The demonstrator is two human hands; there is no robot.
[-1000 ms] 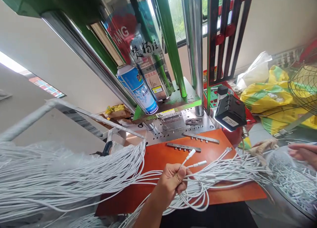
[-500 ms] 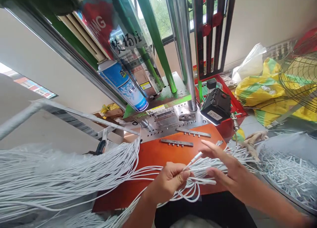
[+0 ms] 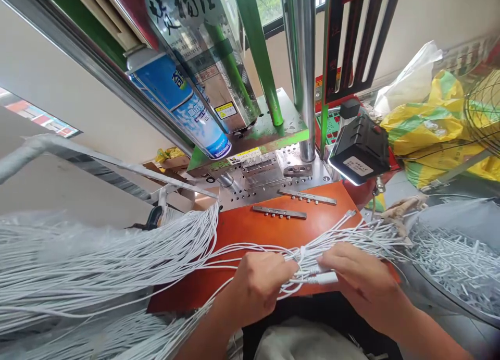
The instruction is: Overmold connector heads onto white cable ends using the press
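Observation:
A bundle of thin white cables (image 3: 250, 247) crosses the orange board (image 3: 238, 227) in front of me. My left hand (image 3: 258, 284) is closed on some of these cables, thumb and fingers pressed together. My right hand (image 3: 357, 279) is curled at the cable ends, its fingertips pinching a white connector that they largely cover. Just below, a thicker white cable connector (image 3: 326, 278) sticks out between the hands. Loose cable ends (image 3: 351, 214) spread to the right of the bundle. Two toothed metal bars (image 3: 279, 212) lie on the board beyond my hands.
A press with green posts (image 3: 269, 89) and a steel plate (image 3: 234, 193) stands behind the board. On it is a blue spray can (image 3: 183, 104). To the right are a black work lamp (image 3: 361, 146) and a bag of white scraps (image 3: 461, 256). Many cables (image 3: 97, 266) hang at left.
The right hand has moved from open above the bundle to curled at the connectors. The raised cable tip no longer shows above my left hand. The view has tilted down.

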